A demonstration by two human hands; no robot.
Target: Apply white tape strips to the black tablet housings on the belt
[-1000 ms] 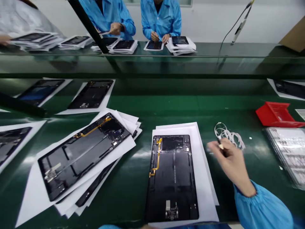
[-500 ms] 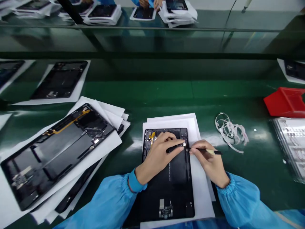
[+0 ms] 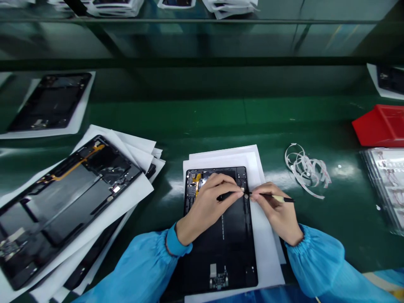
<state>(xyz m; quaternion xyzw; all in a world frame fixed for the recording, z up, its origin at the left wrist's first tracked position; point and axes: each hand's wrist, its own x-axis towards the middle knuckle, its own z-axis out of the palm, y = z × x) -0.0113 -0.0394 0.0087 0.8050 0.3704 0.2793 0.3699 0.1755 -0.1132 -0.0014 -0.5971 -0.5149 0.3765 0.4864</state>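
Moved since a second ago from beside strips (image 3: 311,169) to right edge of tablet (image 3: 233,248) with right hand (image 3: 278,212), pinching tool (image 3: 278,198); cannot tell any grip in left hand (image 3: 208,202). Could skid, scratching tablet, flat on paper (image 3: 267,252), if pressed hard.

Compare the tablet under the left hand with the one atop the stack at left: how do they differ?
The centre tablet lies nearly straight; the stacked tablet slants. The left hand covers part of the centre tablet; no hand touches the stacked tablet. The centre tablet looks mostly black inside; the stacked tablet shows grey. Both show orange ribbon.
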